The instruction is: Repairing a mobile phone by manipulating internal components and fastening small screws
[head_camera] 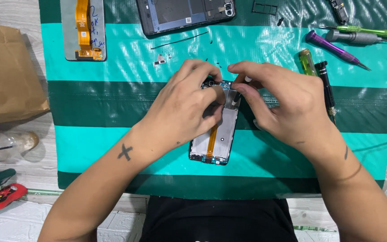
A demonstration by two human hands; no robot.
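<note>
Presently, item under work: opened phone (216, 143), back cover off, orange ribbon cable running down its middle; lies lengthwise on the mat, centre, between both hands.
Left hand (187, 110): rests across the phone's left side, fingers curled over its top edge, pressing it down.
Right hand (283, 105): pinched around a small black-and-white tool (238, 96), whose tip meets the phone's upper part.
Mat (113, 49): striped light and dark green, covers most of the table (10, 18).
Screen panel (83, 29): top left of mat, face down, orange flex cable on it.
Second phone frame (184, 15): dark, top centre, well apart from the hands.
Small parts (160, 60): tiny bits and screws just above the left hand.
Thin black rod (180, 40): lies below the second frame.
Screwdrivers (337, 49): purple, green, grey, yellow-green and black, grouped at upper right of the mat.
Brown paper bag (5, 76): left of the mat.
Clear glass bulb (5, 145): left edge, below the bag.
Red tool (1, 199): lower left corner.
</note>
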